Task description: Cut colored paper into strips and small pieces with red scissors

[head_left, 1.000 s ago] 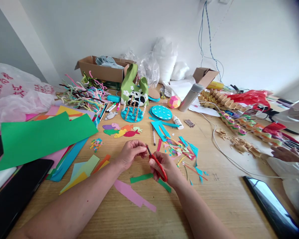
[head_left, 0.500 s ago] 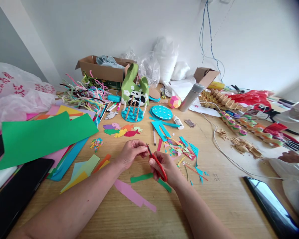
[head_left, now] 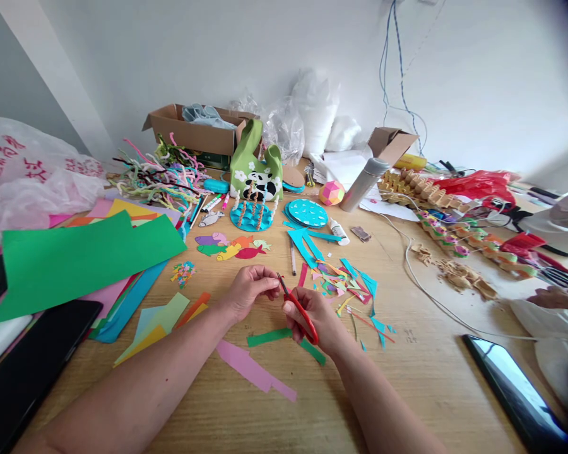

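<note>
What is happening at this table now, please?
Someone sits or stands at a wooden table. The right hand holds red scissors, which point toward the left hand. That hand's fingers are close to the scissors' tips; anything they hold is too small to tell. Cut-out paper fish lie beyond, with paper scraps to the right.

Wood tbl (head_left: 430,384) w/ paper scraps (head_left: 369,285), phone (head_left: 514,391)

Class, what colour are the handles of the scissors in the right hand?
The scissors' handles are red, seen best in the head view.
</note>
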A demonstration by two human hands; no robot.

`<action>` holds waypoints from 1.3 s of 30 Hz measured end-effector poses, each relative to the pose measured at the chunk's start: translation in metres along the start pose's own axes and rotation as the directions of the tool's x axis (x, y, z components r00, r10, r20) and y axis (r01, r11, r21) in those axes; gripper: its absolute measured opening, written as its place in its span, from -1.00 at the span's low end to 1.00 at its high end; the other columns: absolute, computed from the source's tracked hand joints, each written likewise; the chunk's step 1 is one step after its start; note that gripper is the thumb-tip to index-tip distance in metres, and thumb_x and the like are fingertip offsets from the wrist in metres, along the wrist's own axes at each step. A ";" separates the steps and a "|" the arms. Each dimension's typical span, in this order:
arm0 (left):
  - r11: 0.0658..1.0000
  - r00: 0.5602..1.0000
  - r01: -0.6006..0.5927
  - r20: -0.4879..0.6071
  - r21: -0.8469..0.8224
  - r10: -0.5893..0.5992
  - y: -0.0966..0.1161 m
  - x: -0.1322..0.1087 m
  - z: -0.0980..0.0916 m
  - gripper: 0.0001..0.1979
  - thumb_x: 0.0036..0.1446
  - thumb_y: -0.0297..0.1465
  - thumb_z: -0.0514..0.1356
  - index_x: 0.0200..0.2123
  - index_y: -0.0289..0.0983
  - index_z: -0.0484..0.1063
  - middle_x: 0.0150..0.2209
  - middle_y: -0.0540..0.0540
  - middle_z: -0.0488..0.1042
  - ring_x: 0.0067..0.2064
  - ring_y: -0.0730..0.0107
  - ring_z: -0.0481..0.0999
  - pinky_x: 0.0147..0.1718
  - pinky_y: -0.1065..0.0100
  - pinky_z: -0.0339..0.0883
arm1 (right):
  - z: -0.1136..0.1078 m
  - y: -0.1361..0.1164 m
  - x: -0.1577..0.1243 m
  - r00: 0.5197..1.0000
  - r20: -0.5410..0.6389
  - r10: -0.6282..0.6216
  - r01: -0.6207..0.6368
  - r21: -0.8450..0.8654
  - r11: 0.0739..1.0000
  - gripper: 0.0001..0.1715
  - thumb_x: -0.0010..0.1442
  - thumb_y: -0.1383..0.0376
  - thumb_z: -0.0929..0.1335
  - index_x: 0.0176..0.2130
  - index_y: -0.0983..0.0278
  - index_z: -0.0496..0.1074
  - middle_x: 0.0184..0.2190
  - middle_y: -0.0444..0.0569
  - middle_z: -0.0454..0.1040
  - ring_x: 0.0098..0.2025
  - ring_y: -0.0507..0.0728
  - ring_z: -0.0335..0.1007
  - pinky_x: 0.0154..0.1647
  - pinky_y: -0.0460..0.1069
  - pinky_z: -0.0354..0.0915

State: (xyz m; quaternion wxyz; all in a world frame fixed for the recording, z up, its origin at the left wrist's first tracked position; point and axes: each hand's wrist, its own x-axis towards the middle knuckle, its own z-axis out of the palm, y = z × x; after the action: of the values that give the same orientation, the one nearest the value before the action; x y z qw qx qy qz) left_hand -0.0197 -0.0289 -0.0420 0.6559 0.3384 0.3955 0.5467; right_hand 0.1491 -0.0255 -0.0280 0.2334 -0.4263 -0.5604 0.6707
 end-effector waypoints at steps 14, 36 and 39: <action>1.000 1.000 -0.012 -0.011 -0.018 0.012 0.001 0.000 0.001 -0.83 -0.17 -0.39 0.34 -0.52 -0.34 0.43 -0.58 -0.04 0.47 -0.51 0.46 0.42 -0.44 0.38 0.26 | 0.001 0.001 -0.001 1.000 0.015 -0.013 0.013 -0.008 1.000 -0.44 -0.08 -0.06 0.49 -0.47 0.24 0.18 -0.70 -0.24 0.37 -0.77 -0.03 0.25 -0.79 -0.17 0.06; 1.000 1.000 -0.014 -0.006 -0.001 0.014 0.000 0.000 0.000 -0.81 -0.15 -0.37 0.35 -0.50 -0.34 0.43 -0.58 -0.03 0.47 -0.51 0.47 0.42 -0.43 0.39 0.26 | 0.000 0.003 0.000 1.000 0.003 -0.008 0.008 -0.014 1.000 -0.42 -0.10 -0.08 0.50 -0.46 0.24 0.19 -0.69 -0.23 0.37 -0.76 -0.01 0.27 -0.77 -0.15 0.06; 1.000 1.000 -0.015 -0.004 0.001 0.015 0.000 0.000 0.000 -0.82 -0.15 -0.37 0.35 -0.50 -0.33 0.44 -0.58 -0.03 0.47 -0.51 0.46 0.42 -0.43 0.38 0.27 | -0.001 0.004 0.000 1.000 0.002 -0.005 0.006 -0.015 1.000 -0.42 -0.10 -0.08 0.50 -0.46 0.24 0.21 -0.69 -0.23 0.37 -0.76 -0.01 0.28 -0.77 -0.15 0.06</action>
State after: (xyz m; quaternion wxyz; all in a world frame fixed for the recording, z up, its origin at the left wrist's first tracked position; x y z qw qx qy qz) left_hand -0.0198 -0.0289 -0.0422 0.6508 0.3404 0.3947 0.5521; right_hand 0.1505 -0.0262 -0.0320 0.2314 -0.4257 -0.5668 0.6663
